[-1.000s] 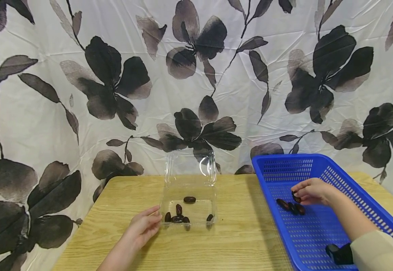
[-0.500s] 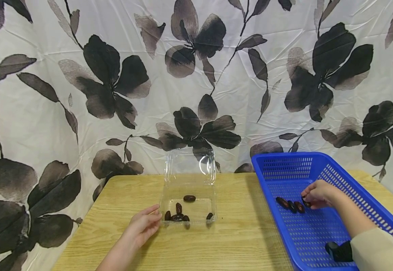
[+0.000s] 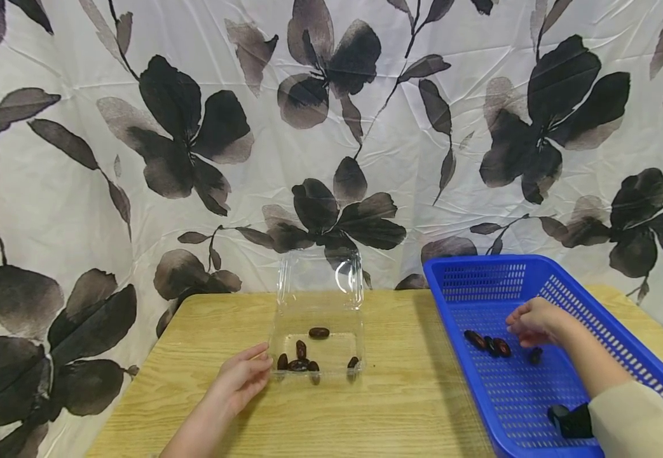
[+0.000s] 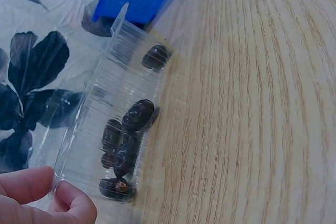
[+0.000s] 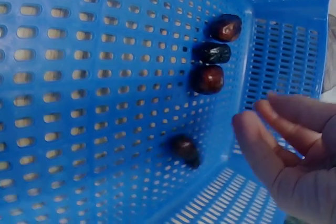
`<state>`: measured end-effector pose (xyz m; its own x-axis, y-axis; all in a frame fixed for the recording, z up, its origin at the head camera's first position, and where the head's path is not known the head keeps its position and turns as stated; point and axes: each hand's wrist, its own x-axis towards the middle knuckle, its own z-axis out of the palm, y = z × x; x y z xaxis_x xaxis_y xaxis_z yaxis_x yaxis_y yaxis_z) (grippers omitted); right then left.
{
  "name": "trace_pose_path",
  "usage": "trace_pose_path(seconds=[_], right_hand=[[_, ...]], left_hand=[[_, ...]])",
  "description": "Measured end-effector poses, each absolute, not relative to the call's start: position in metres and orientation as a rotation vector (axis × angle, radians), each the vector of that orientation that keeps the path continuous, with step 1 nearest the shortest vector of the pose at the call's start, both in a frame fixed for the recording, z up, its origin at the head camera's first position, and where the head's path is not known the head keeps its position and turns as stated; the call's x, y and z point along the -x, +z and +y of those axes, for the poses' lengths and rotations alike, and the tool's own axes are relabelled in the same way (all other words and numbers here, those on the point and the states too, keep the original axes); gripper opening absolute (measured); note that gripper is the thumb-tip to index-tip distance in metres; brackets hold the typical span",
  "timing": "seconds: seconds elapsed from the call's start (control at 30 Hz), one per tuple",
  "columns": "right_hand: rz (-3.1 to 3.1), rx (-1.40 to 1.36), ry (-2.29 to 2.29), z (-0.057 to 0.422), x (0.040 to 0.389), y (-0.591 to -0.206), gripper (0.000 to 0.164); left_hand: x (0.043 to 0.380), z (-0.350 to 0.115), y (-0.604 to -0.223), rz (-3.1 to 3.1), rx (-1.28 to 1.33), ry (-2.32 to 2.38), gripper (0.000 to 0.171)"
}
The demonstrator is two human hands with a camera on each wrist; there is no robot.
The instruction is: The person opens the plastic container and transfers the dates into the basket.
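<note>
A clear plastic clamshell box (image 3: 322, 350) stands on the table with its lid (image 3: 320, 280) raised. Several dark dates (image 3: 300, 349) lie inside. My left hand (image 3: 239, 380) pinches the box's left edge between thumb and finger, as the left wrist view shows. My right hand (image 3: 543, 323) hovers inside the blue basket (image 3: 514, 401), its thumb and fingertips apart with nothing between them. Below the fingers a single date (image 5: 185, 148) lies on the basket floor. Three more dates (image 5: 211, 80) sit in a row nearby.
The wooden table (image 3: 400, 407) runs between box and basket. A flowered cloth (image 3: 331, 152) hangs behind it. On my right wrist, a black strap-like device (image 3: 574, 421) sits over the basket. High perforated walls (image 5: 286, 51) enclose the basket.
My right hand moved a date rightward, away from the row in the basket, and let it go there. The hand is now lifted off it. The left hand has stayed at the box.
</note>
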<state>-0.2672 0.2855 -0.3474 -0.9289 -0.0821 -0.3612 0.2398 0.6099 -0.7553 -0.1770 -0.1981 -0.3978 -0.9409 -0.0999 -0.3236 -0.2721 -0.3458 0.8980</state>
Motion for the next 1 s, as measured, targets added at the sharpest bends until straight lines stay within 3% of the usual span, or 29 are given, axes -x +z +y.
trace_pose_path(seconds=[0.37,0.63,1.0], right_hand=[[2.431,0.122,-1.345,0.242,0.276,-0.305,0.04],[2.422,0.282,-1.302,0.19,0.283,-0.272,0.04],[2.396,0.444,-1.134,0.117,0.277,-0.268,0.033]], left_hand=[[0.177,-0.197,-0.398,1.769,0.5,2.419,0.059],[0.177,-0.197,-0.396,1.768,0.514,2.421,0.058],[0.177,-0.197,-0.395,1.784,0.538,2.409,0.058]])
